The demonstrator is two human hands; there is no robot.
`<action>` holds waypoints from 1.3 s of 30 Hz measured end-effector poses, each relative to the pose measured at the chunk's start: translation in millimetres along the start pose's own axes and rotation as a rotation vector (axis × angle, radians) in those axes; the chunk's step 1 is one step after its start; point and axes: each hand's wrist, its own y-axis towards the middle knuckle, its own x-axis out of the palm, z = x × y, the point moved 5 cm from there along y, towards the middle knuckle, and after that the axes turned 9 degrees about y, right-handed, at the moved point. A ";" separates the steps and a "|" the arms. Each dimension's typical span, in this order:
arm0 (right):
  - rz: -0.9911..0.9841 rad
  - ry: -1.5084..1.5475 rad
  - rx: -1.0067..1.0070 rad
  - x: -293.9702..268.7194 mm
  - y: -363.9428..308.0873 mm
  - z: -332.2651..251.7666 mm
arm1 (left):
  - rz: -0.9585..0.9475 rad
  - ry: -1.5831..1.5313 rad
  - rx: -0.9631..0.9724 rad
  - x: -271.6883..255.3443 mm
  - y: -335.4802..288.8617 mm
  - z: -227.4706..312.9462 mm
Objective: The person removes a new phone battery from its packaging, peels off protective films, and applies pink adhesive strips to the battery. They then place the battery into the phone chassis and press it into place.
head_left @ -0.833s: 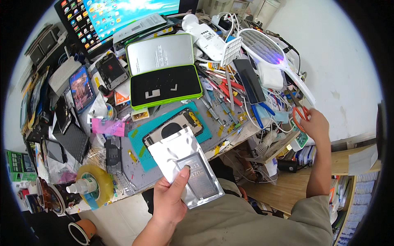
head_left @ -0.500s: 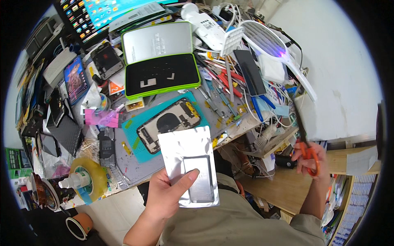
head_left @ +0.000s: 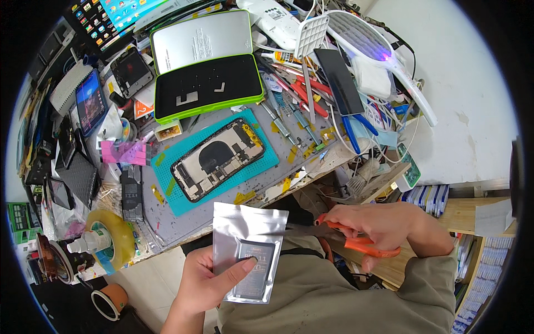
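Observation:
In front of my torso, my left hand point(head_left: 214, 278) pinches a silver foil pouch point(head_left: 249, 220), thumb across its front. A dark flat rectangle point(head_left: 257, 278) shows at the pouch's lower part, bearing print. To the right, my right hand point(head_left: 384, 225) grips orange-handled scissors point(head_left: 371, 248), fingers through the loops. The blades point left toward the pouch's right edge and are blurred; whether they touch it I cannot tell. Beyond the pouch, an opened phone point(head_left: 214, 158) with its inner parts exposed lies on a teal mat point(head_left: 261, 163).
A green-rimmed tray case point(head_left: 208, 106) stands open behind the mat. Tweezers, pliers point(head_left: 350, 133) and pens crowd the bench's right part, near a bug-zapper racket point(head_left: 361, 39). Left are a tape roll point(head_left: 127, 239), a small bottle point(head_left: 92, 243) and a black battery point(head_left: 132, 192).
My right hand has brought the scissors from the far right inward to the left, close to the pouch. The pouch has dropped slightly toward me, still in my left hand. The view has shifted a little.

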 end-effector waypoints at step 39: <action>0.233 0.058 0.007 8.6 -4.9 21.8 | -0.315 0.121 -0.094 34.3 29.0 8.1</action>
